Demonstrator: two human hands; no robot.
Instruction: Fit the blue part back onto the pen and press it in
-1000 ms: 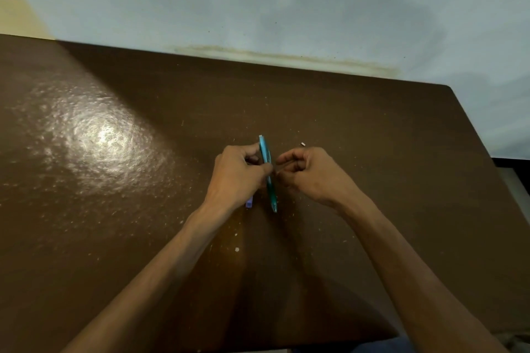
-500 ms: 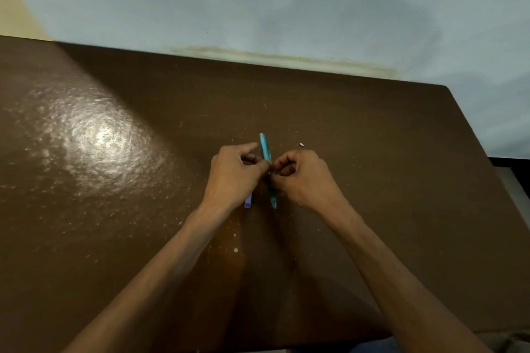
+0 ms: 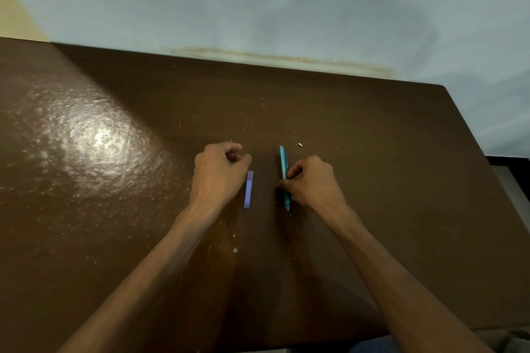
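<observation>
While the head view looks down on a brown table (image 3: 372, 152), the right hand (image 3: 312, 182) has its fingers curled round a blue pen (image 3: 284, 169), gripping it near the lower half, with the far end pointing toward the wall. Left of the pen, apart from it, lies a lilac cap (image 3: 248, 189) flat on the table. The left hand (image 3: 219, 175), further left of the pen and just beside the cap, is curled, thumb against forefinger; whether it pinches anything I cannot tell. A small white bit (image 3: 300, 144) lies just beyond the pen's far end. Any small part pinched there could slip and be lost among the table's specks.
</observation>
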